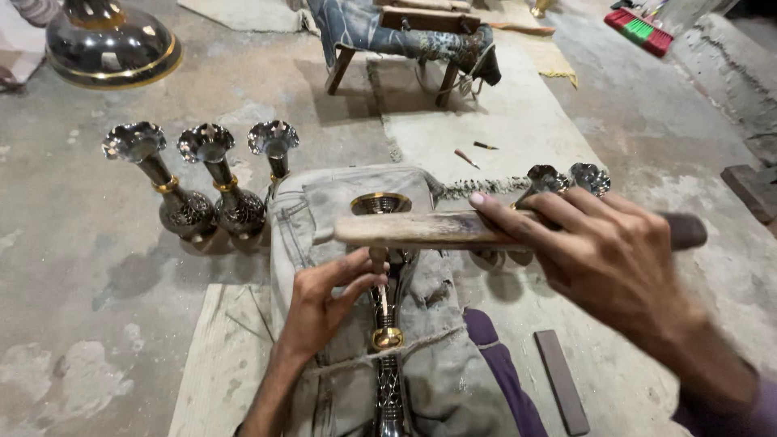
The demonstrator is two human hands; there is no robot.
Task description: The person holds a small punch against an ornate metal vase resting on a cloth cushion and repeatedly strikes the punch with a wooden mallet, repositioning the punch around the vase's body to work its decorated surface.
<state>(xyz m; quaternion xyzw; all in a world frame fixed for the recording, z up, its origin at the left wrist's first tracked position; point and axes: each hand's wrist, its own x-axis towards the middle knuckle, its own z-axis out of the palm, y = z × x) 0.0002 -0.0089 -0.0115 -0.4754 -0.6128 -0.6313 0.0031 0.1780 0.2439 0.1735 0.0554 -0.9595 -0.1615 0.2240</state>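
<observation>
A dark metal vase with brass bands lies along my lap on grey cloth, its brass-rimmed mouth pointing away from me. My left hand is shut on the vase's thin neck. My right hand grips a long wooden stick and holds it level across the vase, just above the neck and the left fingers. The stick's dark far end pokes out past my right hand.
Three finished flower-mouthed vases stand on the concrete floor to the left, and two more behind my right hand. A big round metal base sits far left. A wooden stool, a flat dark bar, a plank and small tools lie around.
</observation>
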